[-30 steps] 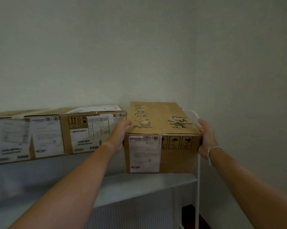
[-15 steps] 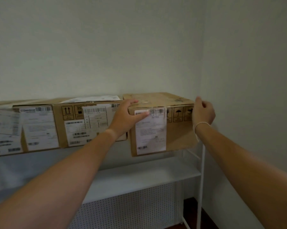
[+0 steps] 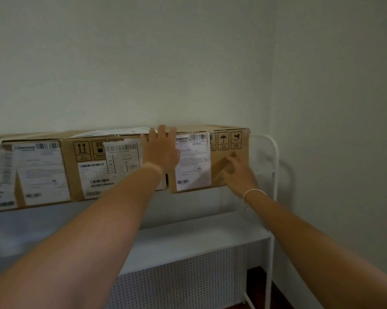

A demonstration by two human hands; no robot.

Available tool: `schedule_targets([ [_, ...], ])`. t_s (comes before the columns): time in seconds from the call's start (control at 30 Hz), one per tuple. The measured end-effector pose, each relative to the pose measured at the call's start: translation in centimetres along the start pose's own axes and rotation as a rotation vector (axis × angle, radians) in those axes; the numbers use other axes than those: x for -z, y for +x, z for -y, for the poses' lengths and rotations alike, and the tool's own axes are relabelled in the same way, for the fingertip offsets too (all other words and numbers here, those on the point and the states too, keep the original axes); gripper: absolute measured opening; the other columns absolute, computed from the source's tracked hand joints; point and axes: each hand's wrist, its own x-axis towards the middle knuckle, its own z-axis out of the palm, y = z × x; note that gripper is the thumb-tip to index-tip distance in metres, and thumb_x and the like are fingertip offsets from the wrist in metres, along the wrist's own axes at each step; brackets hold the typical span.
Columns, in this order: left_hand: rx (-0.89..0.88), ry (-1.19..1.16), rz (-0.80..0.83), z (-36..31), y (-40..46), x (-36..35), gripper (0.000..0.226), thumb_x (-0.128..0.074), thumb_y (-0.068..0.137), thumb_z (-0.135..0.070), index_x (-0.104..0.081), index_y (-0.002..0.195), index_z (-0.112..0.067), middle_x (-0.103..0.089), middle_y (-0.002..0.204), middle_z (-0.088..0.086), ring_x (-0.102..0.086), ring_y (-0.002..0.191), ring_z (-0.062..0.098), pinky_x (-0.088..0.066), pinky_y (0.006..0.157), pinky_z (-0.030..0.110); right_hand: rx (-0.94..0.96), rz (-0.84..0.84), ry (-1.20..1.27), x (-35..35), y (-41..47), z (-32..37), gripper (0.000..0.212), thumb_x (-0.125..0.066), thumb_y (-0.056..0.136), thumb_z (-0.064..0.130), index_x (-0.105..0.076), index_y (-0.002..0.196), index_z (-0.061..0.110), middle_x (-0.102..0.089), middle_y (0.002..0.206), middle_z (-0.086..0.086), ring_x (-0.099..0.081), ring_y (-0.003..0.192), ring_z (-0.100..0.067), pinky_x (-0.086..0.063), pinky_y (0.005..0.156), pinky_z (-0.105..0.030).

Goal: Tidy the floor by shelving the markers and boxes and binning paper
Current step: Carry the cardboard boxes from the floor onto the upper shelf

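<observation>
Entry, box shelving. We have the rightmost cardboard box (image 3: 228, 161) sitting on the top level of the white shelf (image 3: 275, 175), at about 3 o'clock of the row, its left face touching or just beside the next box (image 3: 103, 166). More boxes (image 3: 32, 172) continue toward 9 o'clock. We judge this box essentially placed; only a final nudge square looks left.

Left hand (image 3: 161, 150): fingers straight, lying flat over the seam between the two boxes, fingertips reaching the top edge. Right hand (image 3: 237, 172): fingers extended against the lower right of the box front, pressing, not wrapped round anything.

No markers, paper or floor in frame, so we cannot tell how much of that remains.

Edges: the shelf's rounded end rail stands just beside the box at 3 o'clock, the side wall near beyond it. Little room rightward. The lower shelf level (image 3: 199, 239) at 6 o'clock shows bare surface where visible.
</observation>
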Motion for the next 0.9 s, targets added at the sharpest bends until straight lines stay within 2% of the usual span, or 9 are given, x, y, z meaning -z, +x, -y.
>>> schedule_targets([
  [0.07,-0.078,0.112,0.020,0.5,-0.7,-1.3,0.066,-0.041,0.096,-0.029,-0.006,0.150,-0.015,-0.007,0.159,0.014,-0.011,0.144,0.039,-0.016,0.115,0.057,0.002,0.178,-0.128,-1.4,0.1,-0.6,0.047,-0.049,0.092,0.023,-0.038,0.137,0.019,-0.011,0.156,0.000,-0.015,0.143,-0.027,-0.022,0.115,-0.043],
  [0.1,-0.107,0.161,0.021,0.6,-0.9,-1.8,0.067,-0.039,0.097,-0.028,-0.001,0.151,-0.014,0.000,0.160,0.014,-0.007,0.145,0.040,-0.015,0.115,0.058,-0.001,0.214,-0.180,-1.9,0.2,-0.7,0.049,-0.047,0.093,0.026,-0.034,0.140,0.020,-0.004,0.157,0.000,-0.007,0.144,-0.026,-0.016,0.115,-0.045],
  [0.3,-0.166,0.450,0.072,1.3,-1.6,-3.7,0.069,-0.032,0.097,-0.037,0.005,0.150,-0.013,0.014,0.159,0.013,0.010,0.144,0.043,-0.006,0.113,0.062,-0.039,0.357,-0.261,-3.9,1.0,-1.0,0.060,-0.041,0.095,0.029,-0.014,0.148,0.023,0.014,0.157,0.002,0.000,0.145,-0.029,-0.016,0.117,-0.047],
  [0.47,-0.146,0.517,0.105,0.9,-1.9,-4.2,0.072,-0.032,0.096,-0.041,0.005,0.150,-0.012,0.014,0.159,0.014,0.014,0.143,0.045,-0.001,0.112,0.063,-0.054,0.426,-0.303,-4.3,1.0,-1.0,0.056,-0.040,0.096,0.030,-0.020,0.147,0.022,0.011,0.158,0.001,-0.003,0.145,-0.027,-0.016,0.116,-0.049],
  [0.67,-0.156,0.439,0.151,-0.2,-4.8,-3.8,0.064,-0.026,0.097,-0.040,-0.003,0.151,-0.014,0.007,0.160,0.013,0.005,0.145,0.043,-0.008,0.114,0.059,-0.089,0.465,-0.264,-2.7,-2.5,-1.5,0.062,-0.041,0.094,0.041,-0.015,0.148,0.024,0.005,0.159,0.003,-0.008,0.145,-0.025,-0.017,0.116,-0.047],
  [0.9,-0.244,0.255,0.283,-3.9,-11.5,-3.4,0.065,-0.033,0.096,-0.037,-0.008,0.151,-0.014,0.005,0.161,0.009,0.003,0.146,0.040,-0.008,0.115,0.058,-0.156,0.461,-0.263,2.0,-10.8,-3.5,0.066,-0.044,0.092,0.045,-0.015,0.148,0.025,0.000,0.159,0.001,-0.008,0.145,-0.021,-0.013,0.117,-0.036],
])
